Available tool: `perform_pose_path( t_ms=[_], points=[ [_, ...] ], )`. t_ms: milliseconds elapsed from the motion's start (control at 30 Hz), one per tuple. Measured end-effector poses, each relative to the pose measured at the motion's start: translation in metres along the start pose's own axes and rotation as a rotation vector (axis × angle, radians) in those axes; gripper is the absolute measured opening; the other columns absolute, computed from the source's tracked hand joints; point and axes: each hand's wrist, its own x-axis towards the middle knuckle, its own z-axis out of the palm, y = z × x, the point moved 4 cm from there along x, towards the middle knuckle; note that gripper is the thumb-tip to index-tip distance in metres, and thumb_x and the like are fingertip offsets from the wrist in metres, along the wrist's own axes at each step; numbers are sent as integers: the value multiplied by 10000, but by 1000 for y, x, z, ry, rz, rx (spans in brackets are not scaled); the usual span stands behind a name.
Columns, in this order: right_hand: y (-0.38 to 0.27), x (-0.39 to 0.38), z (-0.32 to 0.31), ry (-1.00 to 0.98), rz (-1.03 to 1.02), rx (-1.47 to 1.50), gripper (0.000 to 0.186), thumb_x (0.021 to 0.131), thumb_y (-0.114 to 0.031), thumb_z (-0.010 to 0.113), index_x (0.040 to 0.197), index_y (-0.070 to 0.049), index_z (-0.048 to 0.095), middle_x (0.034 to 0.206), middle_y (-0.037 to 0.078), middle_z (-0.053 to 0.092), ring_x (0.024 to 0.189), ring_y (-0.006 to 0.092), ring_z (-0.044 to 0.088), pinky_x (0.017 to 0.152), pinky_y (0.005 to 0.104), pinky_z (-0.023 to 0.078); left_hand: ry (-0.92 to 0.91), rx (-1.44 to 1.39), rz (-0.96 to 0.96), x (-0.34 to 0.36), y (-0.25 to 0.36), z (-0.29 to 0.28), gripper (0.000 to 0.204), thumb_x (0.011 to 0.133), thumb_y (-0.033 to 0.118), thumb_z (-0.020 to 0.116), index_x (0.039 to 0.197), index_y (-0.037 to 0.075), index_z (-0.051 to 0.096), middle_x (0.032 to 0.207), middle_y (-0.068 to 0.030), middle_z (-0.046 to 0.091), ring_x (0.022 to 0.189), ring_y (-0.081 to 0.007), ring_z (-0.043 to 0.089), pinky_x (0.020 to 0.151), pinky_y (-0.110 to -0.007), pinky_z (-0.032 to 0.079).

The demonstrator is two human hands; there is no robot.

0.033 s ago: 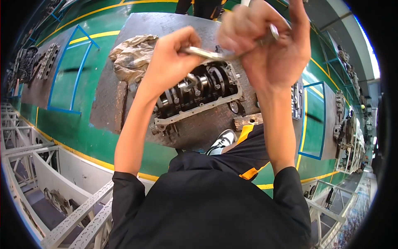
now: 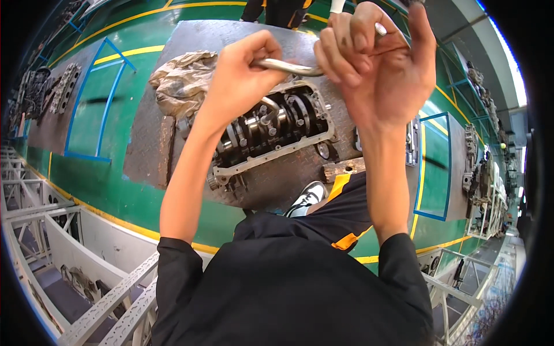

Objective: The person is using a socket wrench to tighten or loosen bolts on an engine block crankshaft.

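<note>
My left hand (image 2: 239, 81) is closed around a bent silver metal bar (image 2: 294, 67), held above the engine block. My right hand (image 2: 375, 75), palm toward me, has its fingers curled over the bar's right part, partly hiding it; a shiny end shows near the upper fingers. Below both hands lies an engine block (image 2: 271, 154) with its crankshaft (image 2: 251, 124) and bearing caps exposed. Another bent metal piece (image 2: 268, 112) stands at its middle, partly behind my left hand.
The block lies on a steel plate (image 2: 144, 144) with a crumpled cloth (image 2: 179, 78) and wooden blocks (image 2: 340, 168). A tool case (image 2: 412, 144) is at right. Blue frames (image 2: 101, 132) and benches with parts flank it; white racks (image 2: 109, 305) are near me. Another person's legs (image 2: 274, 11) show beyond.
My left hand has shifted slightly upward with the bar. My right hand's fingers have moved a little and now show more sharply, still curled about the bar.
</note>
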Motion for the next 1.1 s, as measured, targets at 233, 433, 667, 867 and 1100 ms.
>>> perform_pose_path(
  t_ms=[233,433,667,867,1100],
  points=[
    [-31,13,-52,350,-417,-141,494,983,-321,484,548,-125,353,464,-36,265,385,105,243,401,267,187,179,43,268,80,-9,87,218,890,207,707,873,10,616,524,-37,552,507,-38,403,444,-259,310],
    [-32,37,-114,366,-411,-284,486,980,-269,455,560,-134,253,492,-28,210,422,95,166,428,287,159,212,97,321,110,-39,129,183,913,200,680,922,20,650,523,-76,554,514,-47,374,455,-262,318],
    [-29,49,-153,326,-408,-303,482,985,-250,453,569,-114,251,486,-16,214,415,95,161,421,293,157,177,23,159,120,-59,156,203,921,178,671,1051,30,621,504,-60,565,515,-28,382,450,-258,299],
    [-17,54,-177,286,-391,-251,476,997,-237,435,573,-112,257,483,-22,229,411,85,169,413,281,156,186,53,134,123,-85,165,182,934,170,653,1044,30,618,496,-28,543,511,-20,395,446,-250,274],
    [-10,60,-190,355,-299,-120,461,1015,-217,425,572,-95,395,498,-54,329,445,44,270,435,253,200,175,85,123,123,-86,162,158,918,149,665,982,14,613,531,-115,599,469,-63,473,443,-275,353]
  ],
)
